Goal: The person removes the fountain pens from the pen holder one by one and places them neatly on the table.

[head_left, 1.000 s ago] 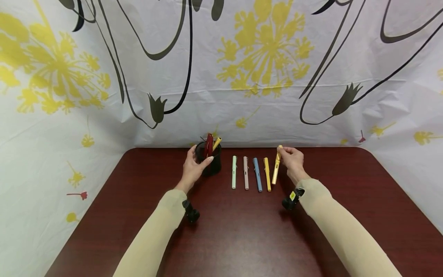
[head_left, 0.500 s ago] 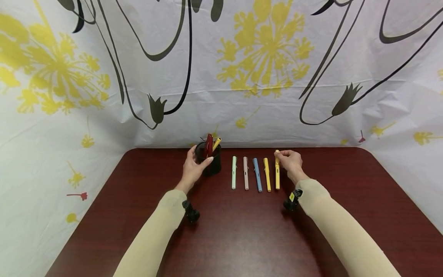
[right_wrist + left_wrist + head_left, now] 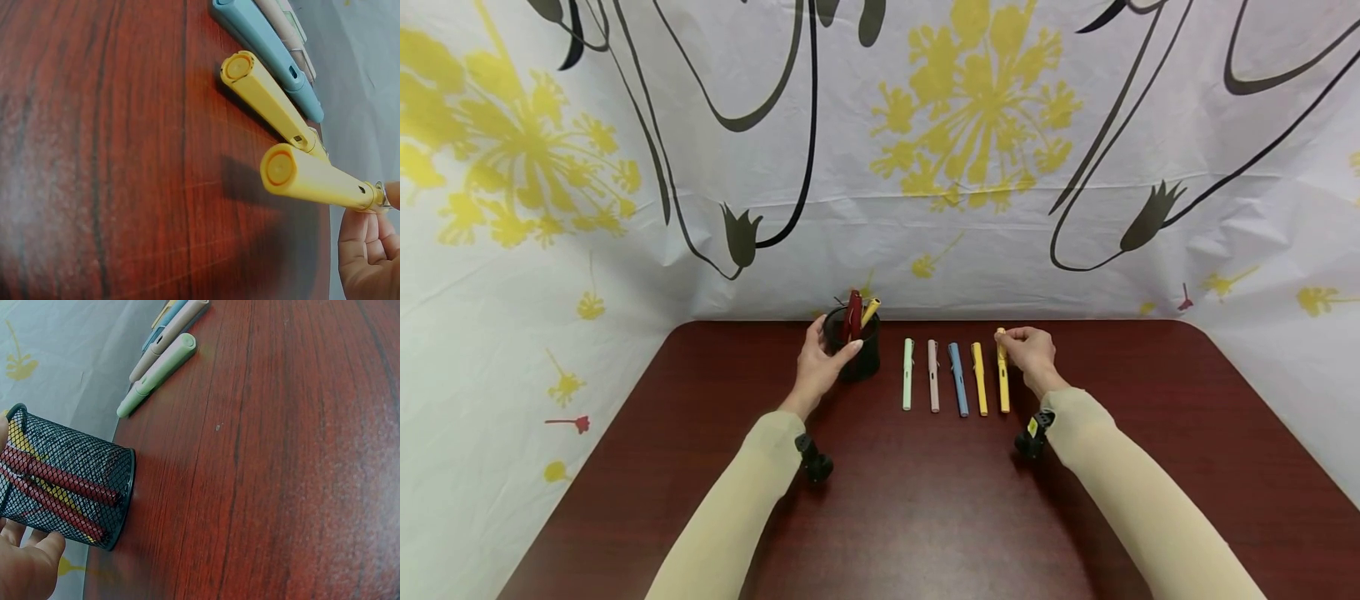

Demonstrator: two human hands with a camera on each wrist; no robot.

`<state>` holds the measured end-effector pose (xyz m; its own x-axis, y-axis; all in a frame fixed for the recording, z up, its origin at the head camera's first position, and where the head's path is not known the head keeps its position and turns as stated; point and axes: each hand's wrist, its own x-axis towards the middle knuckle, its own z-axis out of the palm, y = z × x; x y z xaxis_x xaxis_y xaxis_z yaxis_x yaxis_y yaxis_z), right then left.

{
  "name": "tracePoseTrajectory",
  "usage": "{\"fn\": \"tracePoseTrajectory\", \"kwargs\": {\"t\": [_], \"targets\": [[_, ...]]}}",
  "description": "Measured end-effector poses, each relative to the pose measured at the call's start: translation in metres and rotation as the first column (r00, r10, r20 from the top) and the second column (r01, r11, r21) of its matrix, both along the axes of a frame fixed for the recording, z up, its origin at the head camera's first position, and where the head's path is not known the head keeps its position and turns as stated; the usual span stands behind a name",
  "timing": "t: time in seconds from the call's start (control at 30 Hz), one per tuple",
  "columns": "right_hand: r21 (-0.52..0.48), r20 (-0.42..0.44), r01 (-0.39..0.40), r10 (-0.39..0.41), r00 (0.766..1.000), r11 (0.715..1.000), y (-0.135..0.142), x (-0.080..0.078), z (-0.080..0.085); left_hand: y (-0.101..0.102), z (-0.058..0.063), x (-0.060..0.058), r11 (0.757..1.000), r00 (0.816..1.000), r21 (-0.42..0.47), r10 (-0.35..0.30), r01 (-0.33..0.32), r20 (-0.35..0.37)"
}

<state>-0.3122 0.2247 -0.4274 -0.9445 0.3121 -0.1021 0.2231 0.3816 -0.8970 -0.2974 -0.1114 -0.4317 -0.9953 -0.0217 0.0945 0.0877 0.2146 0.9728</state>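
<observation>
My left hand (image 3: 822, 367) grips a black mesh pen cup (image 3: 81, 469), thumb on the near side and fingers behind. Red pens (image 3: 69, 481) and yellow ones stand inside it. My right hand (image 3: 1032, 353) pinches the capped end of a yellow pen (image 3: 319, 181), whose other end points toward the person, close over the table. Left of it a second yellow pen (image 3: 980, 379) lies at the end of a row. A blue pen (image 3: 958, 379), a pinkish pen (image 3: 933, 375) and a pale green pen (image 3: 907, 374) make up the rest of that row.
The dark red-brown table (image 3: 895, 517) has rounded far corners. A white cloth (image 3: 850, 217) with yellow and grey flower prints hangs right behind its far edge. Small cameras are strapped to both wrists.
The yellow pen in my right hand has come left and slightly nearer the person, turning from a slant to nearly parallel with the row. My left hand and the cup stay put.
</observation>
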Motion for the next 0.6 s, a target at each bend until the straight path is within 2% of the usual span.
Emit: {"fn": "tracePoseTrajectory", "kwargs": {"t": [0.27,0.6], "targets": [[0.041,0.016,-0.008,0.007,1.0,0.999,0.0003,0.001,-0.001,-0.0005,-0.0008,-0.0023,1.0,0.999,0.02,-0.013,0.012,0.029],[0.113,-0.013,-0.029,0.03,0.999,0.993,-0.0008,0.003,-0.0007,-0.0006,-0.0008,-0.002,1.0,1.0,0.004,-0.004,0.003,0.015]]}}
